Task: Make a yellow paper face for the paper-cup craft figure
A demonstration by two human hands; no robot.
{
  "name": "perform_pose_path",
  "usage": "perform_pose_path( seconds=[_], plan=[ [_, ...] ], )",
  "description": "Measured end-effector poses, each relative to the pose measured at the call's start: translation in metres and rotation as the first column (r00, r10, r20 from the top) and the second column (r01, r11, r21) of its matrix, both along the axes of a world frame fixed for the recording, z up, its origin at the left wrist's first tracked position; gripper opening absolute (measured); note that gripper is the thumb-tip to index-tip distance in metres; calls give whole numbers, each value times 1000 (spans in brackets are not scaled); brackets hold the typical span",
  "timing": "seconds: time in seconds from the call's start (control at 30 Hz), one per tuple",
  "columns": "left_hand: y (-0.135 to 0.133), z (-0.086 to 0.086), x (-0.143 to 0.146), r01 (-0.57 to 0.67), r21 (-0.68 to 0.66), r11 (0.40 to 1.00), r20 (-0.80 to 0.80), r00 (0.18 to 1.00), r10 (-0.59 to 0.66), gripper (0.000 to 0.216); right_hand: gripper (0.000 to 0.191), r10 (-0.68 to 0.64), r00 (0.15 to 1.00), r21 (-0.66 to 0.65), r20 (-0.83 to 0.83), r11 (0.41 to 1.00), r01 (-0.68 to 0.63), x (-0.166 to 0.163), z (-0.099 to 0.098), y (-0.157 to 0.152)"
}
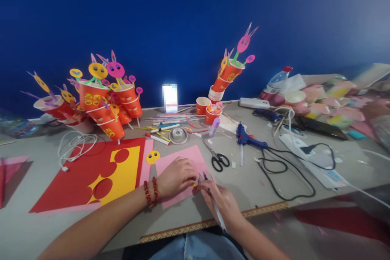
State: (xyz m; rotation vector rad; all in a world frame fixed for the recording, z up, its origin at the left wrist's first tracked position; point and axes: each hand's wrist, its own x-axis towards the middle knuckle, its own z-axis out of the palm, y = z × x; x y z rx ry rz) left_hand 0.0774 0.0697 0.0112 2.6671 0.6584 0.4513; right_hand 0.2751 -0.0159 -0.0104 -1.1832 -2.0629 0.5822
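Observation:
My left hand (176, 176) rests curled on a pink paper sheet (183, 162) near the table's front edge, fingertips pinched at a tiny yellow piece I cannot make out clearly. My right hand (222, 203) is closed round a thin grey stick-like tool (217, 209) whose tip meets the left fingertips. A red bead bracelet (151, 192) sits on my left wrist. A yellow paper face with two eyes (152, 157) lies just left of the pink sheet.
Black-handled scissors (217, 157), a blue glue gun (248, 140) with black cable, a tape roll (177, 134) and markers lie behind. Red and yellow paper (100, 174) is at left. Decorated red paper cups (100, 101) stand at the back; clutter fills the right.

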Motion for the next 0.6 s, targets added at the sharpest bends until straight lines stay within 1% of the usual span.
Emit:
perform_pose_path(
  seconds=[0.13,0.37,0.47,0.53,0.6],
  plan=[
    [4,-1,4,31,11,999,-24,999,-31,20,19,3,1000,0,15,1000,-3,0,3,0],
    [4,1,7,59,27,998,-39,998,-58,19,20,32,999,30,-30,999,-31,4,4,1],
    [4,2,7,61,28,998,-40,997,-60,16,29,36,995,58,-95,998,-31,10,8,-2],
    [4,1,6,64,30,997,-39,997,-63,15,28,-5,991,22,-133,1000,8,14,12,-6],
    [4,1,5,68,31,997,-36,997,-66,15,21,-61,987,-66,-148,996,51,15,16,-9]
  ],
)
